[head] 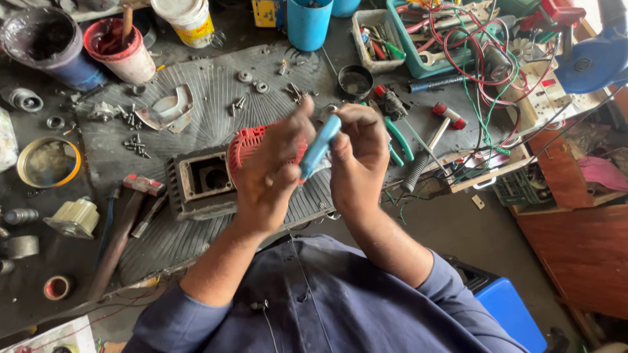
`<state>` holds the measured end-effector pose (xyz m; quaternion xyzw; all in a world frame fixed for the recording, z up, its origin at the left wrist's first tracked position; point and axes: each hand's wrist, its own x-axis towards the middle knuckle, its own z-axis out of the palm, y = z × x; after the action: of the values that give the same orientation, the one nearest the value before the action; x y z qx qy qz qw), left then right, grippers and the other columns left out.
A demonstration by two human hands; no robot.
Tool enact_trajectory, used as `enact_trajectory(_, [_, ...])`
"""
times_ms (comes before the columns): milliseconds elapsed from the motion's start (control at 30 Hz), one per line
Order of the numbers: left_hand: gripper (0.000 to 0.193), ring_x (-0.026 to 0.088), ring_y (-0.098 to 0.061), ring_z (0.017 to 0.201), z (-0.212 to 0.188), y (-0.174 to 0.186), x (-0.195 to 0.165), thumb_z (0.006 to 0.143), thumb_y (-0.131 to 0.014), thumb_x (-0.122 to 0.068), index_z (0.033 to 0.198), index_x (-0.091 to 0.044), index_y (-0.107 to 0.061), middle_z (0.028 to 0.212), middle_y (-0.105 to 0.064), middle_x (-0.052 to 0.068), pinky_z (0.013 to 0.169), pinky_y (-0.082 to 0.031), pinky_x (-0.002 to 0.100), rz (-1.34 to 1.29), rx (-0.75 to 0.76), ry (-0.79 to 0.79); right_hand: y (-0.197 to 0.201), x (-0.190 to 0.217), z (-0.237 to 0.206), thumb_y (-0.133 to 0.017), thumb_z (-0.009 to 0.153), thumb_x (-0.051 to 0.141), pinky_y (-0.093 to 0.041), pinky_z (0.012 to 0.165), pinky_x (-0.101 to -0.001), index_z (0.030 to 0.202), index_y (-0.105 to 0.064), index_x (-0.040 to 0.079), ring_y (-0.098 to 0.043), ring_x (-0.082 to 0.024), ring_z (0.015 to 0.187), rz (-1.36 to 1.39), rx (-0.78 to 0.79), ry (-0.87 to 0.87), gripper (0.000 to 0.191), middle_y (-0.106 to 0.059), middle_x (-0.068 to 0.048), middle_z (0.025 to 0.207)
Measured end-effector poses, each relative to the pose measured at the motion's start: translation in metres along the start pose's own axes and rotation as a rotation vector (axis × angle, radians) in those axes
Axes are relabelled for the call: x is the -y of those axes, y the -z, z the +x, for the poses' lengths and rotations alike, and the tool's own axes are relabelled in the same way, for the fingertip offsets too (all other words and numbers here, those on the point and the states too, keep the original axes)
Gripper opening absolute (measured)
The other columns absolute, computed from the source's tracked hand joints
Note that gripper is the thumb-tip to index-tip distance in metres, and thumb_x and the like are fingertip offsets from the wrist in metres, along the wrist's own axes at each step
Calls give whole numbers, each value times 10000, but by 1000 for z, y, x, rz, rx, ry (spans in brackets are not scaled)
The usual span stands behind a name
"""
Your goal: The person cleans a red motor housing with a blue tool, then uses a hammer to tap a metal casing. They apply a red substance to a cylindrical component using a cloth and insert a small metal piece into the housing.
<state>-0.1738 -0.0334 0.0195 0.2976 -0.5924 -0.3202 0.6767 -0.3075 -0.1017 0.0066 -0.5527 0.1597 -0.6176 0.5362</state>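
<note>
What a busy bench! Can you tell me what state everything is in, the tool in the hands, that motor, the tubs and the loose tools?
Blue tool: held up between both hands.
Left hand: closed on it.
Right hand: closed on it.
Motor housing: top opening uncovered.
Red fan cover: on the motor, partly hidden.
Red tub: open, stick standing inside.
Hammer: lying flat.
Green pliers: lying on the bench.
Screws: loose on the mat.

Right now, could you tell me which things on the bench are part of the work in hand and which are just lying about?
In hand: blue tool, held by left hand and right hand; motor housing beneath.
Lying about: hammer, red paint pot, green pliers, tape roll.
</note>
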Motion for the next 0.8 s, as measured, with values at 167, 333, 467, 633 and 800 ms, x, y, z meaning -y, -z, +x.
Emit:
enact_trajectory(167, [839, 274, -269, 1576, 8, 4, 2, 980, -726, -466, 1595, -48, -338, 1671, -315, 174, 1311, -236, 437, 33, 65, -48, 8, 16, -8, -533, 1047, 143, -424, 1136, -387, 1305, -615, -18, -549, -273, 1260, -532, 341, 188, 315, -568, -156, 1314])
enact_trajectory(333, [787, 254, -336, 1587, 4, 1, 2, 1030, -715, -490, 1625, -83, -399, 1693, -367, 156, 1344, -293, 425, -4, -21, 10, 0, 7, 3, -610, 1051, 125, -519, 980, -383, 1265, -575, 83, -595, -253, 1058, 242, -55, -144, 221, -576, -130, 1192])
enact_trajectory(467, [890, 275, -299, 1605, 7, 0, 2, 992, -744, -520, 1643, -100, -305, 1692, -297, 169, 1356, -268, 453, -33, -26, 6, -1, 11, -4, -595, 1117, 94, -506, 1039, -328, 1290, -614, -7, -559, -212, 1158, -315, 102, 81, 201, -559, -140, 1292])
enact_trajectory(633, [830, 287, -264, 1621, 7, 2, 4, 989, -765, -494, 1589, -58, -392, 1703, -288, 177, 1367, -238, 443, -52, 35, 19, 7, 20, -3, -541, 1001, 111, -460, 1025, -324, 1247, -593, -18, -532, -218, 1168, -257, 406, 246, 283, -538, -139, 1249])
enact_trajectory(800, [781, 290, -308, 1585, -2, -2, 6, 1003, -678, -561, 1537, -34, -460, 1701, -325, 176, 1317, -309, 435, -164, -96, 92, 0, 6, 3, -662, 1107, 172, -482, 962, -324, 1250, -655, 25, -568, -206, 1053, -124, -8, 89, 205, -575, -119, 1190])
